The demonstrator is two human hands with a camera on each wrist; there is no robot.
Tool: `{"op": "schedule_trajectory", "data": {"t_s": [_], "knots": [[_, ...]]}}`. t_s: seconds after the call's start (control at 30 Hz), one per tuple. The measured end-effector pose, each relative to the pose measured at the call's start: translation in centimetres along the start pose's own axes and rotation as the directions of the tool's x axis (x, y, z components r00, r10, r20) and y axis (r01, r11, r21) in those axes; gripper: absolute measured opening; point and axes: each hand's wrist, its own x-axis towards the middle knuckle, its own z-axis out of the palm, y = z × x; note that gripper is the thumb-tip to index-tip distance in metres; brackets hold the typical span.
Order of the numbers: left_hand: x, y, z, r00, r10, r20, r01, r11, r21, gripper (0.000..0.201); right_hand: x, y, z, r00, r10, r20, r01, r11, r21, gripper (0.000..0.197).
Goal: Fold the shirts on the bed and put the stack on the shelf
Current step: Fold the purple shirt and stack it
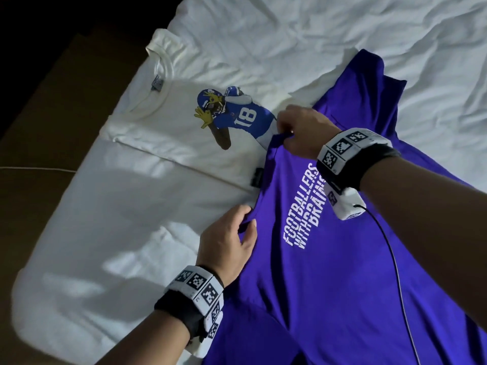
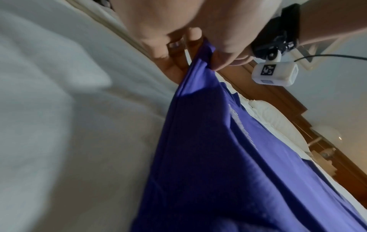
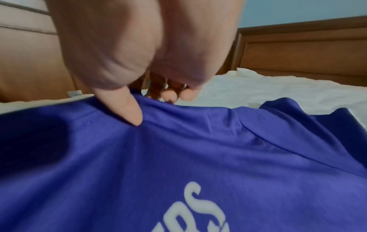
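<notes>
A rumpled white bed sheet (image 1: 329, 35) is covered by two shirts, and the purple one is held at its neck edge by both hands.

The purple shirt (image 1: 342, 272), printed with white lettering, is spread on the near right of the bed and is overlapped onto the white shirt (image 1: 147, 185) lying flat to its left. Its collar edge is pinched by the left hand (image 1: 226, 241) and by the right hand (image 1: 303, 130), thumb on top in both wrist views. A wooden headboard (image 3: 301, 51) is seen beyond the sheet.
</notes>
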Motion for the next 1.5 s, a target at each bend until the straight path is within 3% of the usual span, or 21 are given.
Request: {"op": "schedule_trajectory", "data": {"t_s": [0.1, 0.2, 0.27, 0.33, 0.43, 0.5, 0.57, 0.67, 0.8, 0.97, 1.03, 1.13, 1.2, 1.33, 1.4, 1.47, 1.5], "knots": [[0.2, -0.8, -0.3, 0.983, -0.176, -0.054, 0.173, 0.984, -0.044, 0.033, -0.4, -0.1, 1.1, 0.995, 0.005, -0.097, 0.0, 0.999, 0.047, 0.019], [0.3, -1.7, -0.7, 0.905, -0.418, 0.072, 0.423, 0.903, -0.071, 0.032, -0.8, -0.1, 2.5, 0.994, 0.027, -0.11, -0.038, 0.995, -0.093, 0.024], [0.4, -2.0, -0.8, 0.872, -0.457, 0.172, 0.468, 0.883, -0.026, 0.026, -0.7, -0.3, 2.7, 0.989, 0.087, -0.116, -0.1, 0.989, -0.112, 0.02], [0.6, -2.3, -1.0, 0.865, -0.454, 0.214, 0.462, 0.887, 0.016, 0.023, -0.5, -0.7, 2.7, 0.98, 0.172, -0.1, -0.174, 0.985, -0.007, 0.021], [0.9, -3.1, -1.2, 0.878, -0.476, 0.045, 0.478, 0.876, -0.059, 0.013, -1.0, -1.2, 2.7, 0.975, 0.193, -0.112, -0.174, 0.972, 0.158, 0.03], [0.8, -3.1, -1.5, 0.835, -0.55, -0.023, 0.541, 0.828, -0.143, 0.014, -2.1, -1.4, 2.5, 0.972, 0.192, -0.134, -0.168, 0.97, 0.174, 0.034], [0.2, -2.5, -1.9, 0.776, -0.626, 0.07, 0.628, 0.761, -0.16, 0.025, -3.8, -1.2, 3.0, 0.965, 0.197, -0.174, -0.163, 0.968, 0.189, 0.033], [-1.8, -1.6, -2.1, 0.721, -0.641, 0.264, 0.652, 0.756, 0.057, 0.043, -7.7, -0.9, 4.3, 0.952, 0.258, -0.163, -0.221, 0.951, 0.216, 0.031], [-4.3, -1.9, -2.2, 0.658, -0.6, 0.455, 0.586, 0.788, 0.19, 0.025, -14.3, -0.2, 6.5, 0.94, 0.331, -0.084, -0.304, 0.923, 0.237, 0.026], [-7.2, -2.4, -3.5, 0.722, -0.633, 0.278, 0.612, 0.772, 0.171, 0.041, -24.7, 0.8, 10.2, 0.904, 0.427, 0.003, -0.404, 0.853, 0.331, 0.018], [-8.7, -1.5, -3.5, 0.686, -0.661, 0.304, 0.658, 0.742, 0.13, 0.05, -29.1, 1.4, 12.5, 0.89, 0.456, 0.002, -0.427, 0.831, 0.357, 0.022], [-10.7, -0.6, -3.0, 0.656, -0.683, 0.32, 0.642, 0.729, 0.238, 0.038, -36.1, 2.5, 16.1, 0.886, 0.464, -0.02, -0.427, 0.831, 0.356, 0.038], [-11.6, -0.6, -3.0, 0.689, -0.679, 0.255, 0.58, 0.727, 0.368, 0.03, -40.8, 3.3, 17.9, 0.896, 0.443, -0.032, -0.416, 0.861, 0.291, 0.043], [-14.0, 1.6, -2.6, 0.801, -0.595, -0.069, 0.548, 0.681, 0.486, 0.017, -49.6, 4.9, 19.3, 0.907, 0.421, 0.01, -0.42, 0.903, 0.086, 0.054], [-15.6, 3.9, -0.7, 0.895, -0.431, -0.11, 0.413, 0.713, 0.567, 0.031, -53.1, 6.0, 19.8, 0.904, 0.422, 0.071, -0.423, 0.906, -0.002, 0.056], [-17.5, 6.3, 2.2, 0.98, -0.174, 0.093, 0.082, 0.788, 0.61, 0.039, -55.9, 7.6, 20.3, 0.893, 0.442, 0.083, -0.437, 0.897, -0.072, 0.053], [-18.5, 7.2, 3.7, 0.965, -0.052, 0.257, -0.118, 0.789, 0.603, 0.043, -56.9, 8.4, 20.4, 0.882, 0.464, 0.086, -0.456, 0.885, -0.099, 0.05]]}}
